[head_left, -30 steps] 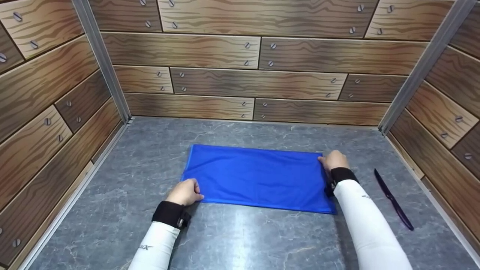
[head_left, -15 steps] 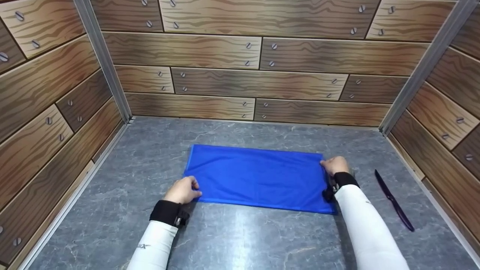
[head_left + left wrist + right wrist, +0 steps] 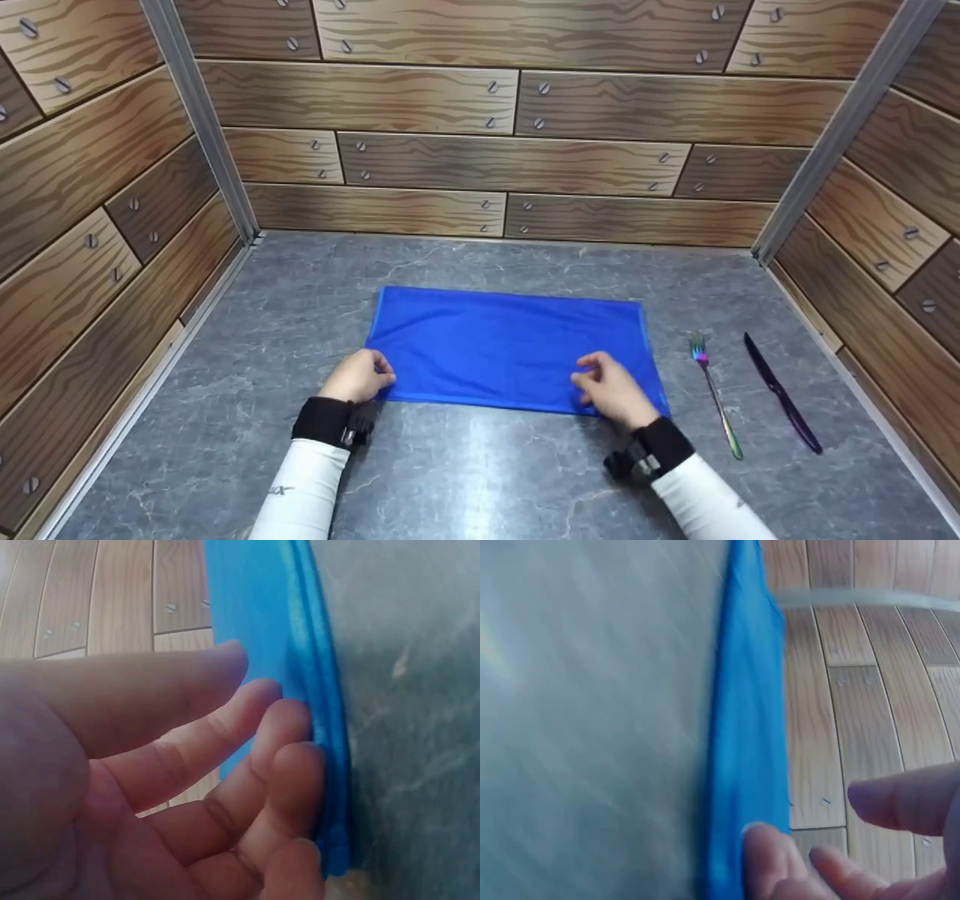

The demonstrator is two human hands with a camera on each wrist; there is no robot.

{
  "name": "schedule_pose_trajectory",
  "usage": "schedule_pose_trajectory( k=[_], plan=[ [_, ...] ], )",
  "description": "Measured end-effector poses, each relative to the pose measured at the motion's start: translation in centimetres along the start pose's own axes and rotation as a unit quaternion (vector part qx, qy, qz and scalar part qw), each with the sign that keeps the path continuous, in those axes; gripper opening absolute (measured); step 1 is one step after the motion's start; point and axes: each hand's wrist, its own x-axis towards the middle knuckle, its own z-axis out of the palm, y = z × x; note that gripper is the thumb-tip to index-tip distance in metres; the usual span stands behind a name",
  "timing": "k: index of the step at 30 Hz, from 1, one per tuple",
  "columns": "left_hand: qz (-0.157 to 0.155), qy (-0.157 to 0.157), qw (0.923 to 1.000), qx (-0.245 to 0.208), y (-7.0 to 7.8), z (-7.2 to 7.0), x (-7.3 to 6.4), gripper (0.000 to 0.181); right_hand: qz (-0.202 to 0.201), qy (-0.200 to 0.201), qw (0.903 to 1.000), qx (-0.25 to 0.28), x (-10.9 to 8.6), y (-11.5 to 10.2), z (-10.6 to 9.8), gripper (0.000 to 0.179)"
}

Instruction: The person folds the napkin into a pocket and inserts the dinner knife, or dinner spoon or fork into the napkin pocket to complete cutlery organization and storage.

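Observation:
A blue cloth (image 3: 495,345), folded to a flat rectangle, lies on the grey marbled tabletop, with faint wrinkles near its left end. At its near left corner is my left hand (image 3: 356,376). In the left wrist view the curved fingers (image 3: 289,772) rest right at the layered cloth edge (image 3: 322,675), with the thumb (image 3: 187,679) held apart from them. My right hand (image 3: 616,390) is over the near right part of the cloth, its fingers loosely bent and spread. The right wrist view shows a gap between thumb (image 3: 900,799) and fingers, nothing held there.
To the right of the cloth lies a rainbow-coloured fork (image 3: 716,397). Farther right is a dark purple knife (image 3: 780,394), pointing away. Wood-patterned walls (image 3: 510,165) enclose the tabletop (image 3: 465,480) on the left, back and right.
My right hand has left the cloth's right edge and moved left and nearer, uncovering the fork. My left hand has drawn slightly left at the corner. The cloth stays in place.

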Motion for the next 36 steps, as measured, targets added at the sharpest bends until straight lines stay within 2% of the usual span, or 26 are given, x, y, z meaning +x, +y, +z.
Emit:
schedule_pose_trajectory(
  k=[3,5,7,10,16,19,23,27,32,34,36],
  plan=[
    [0.001,0.001,0.9999,-0.013,-0.2,0.0,0.0,0.015,0.056,0.012,0.9981,0.023,-1.1,-1.6,0.0,0.04],
    [-0.004,0.0,0.9997,-0.022,-0.2,0.0,0.0,0.016,0.105,0.022,0.9925,0.059,-1.5,-2.1,-0.7,0.044],
    [-0.008,-0.001,0.9996,-0.028,-0.2,0.0,-0.1,0.017,0.138,0.03,0.986,0.089,-1.5,-1.8,-1.6,0.046],
    [-0.012,-0.001,0.9995,-0.028,-0.1,0.0,-0.2,0.018,0.165,0.027,0.9776,0.128,-1.5,-1.0,-3.2,0.047],
    [-0.016,0.014,0.9995,-0.023,-0.1,0.0,-0.5,0.019,0.191,0.04,0.9646,0.177,-1.3,0.5,-5.3,0.045],
    [-0.025,0.012,0.9995,-0.018,-0.1,-0.1,-0.8,0.02,0.204,0.04,0.9585,0.195,-1.4,0.8,-5.7,0.043],
    [-0.043,0.005,0.999,-0.013,0.2,-0.2,-1.0,0.02,0.202,0.037,0.9554,0.212,-1.5,0.8,-5.8,0.041],
    [-0.058,0.0,0.9983,-0.004,0.4,-0.4,-1.2,0.018,0.2,0.032,0.9555,0.214,-1.4,1.0,-5.9,0.042],
    [-0.079,-0.022,0.9965,0.014,0.6,-0.8,-1.3,0.017,0.207,0.02,0.9566,0.205,-1.5,0.6,-5.9,0.048],
    [-0.078,-0.031,0.9964,0.014,0.8,-0.9,-1.0,0.019,0.198,0.018,0.9599,0.197,-1.3,0.0,-5.8,0.048],
    [-0.054,-0.016,0.9984,0.008,1.3,-0.5,-0.3,0.021,0.172,0.018,0.9695,0.174,-0.6,-0.4,-5.4,0.046]
  ],
)
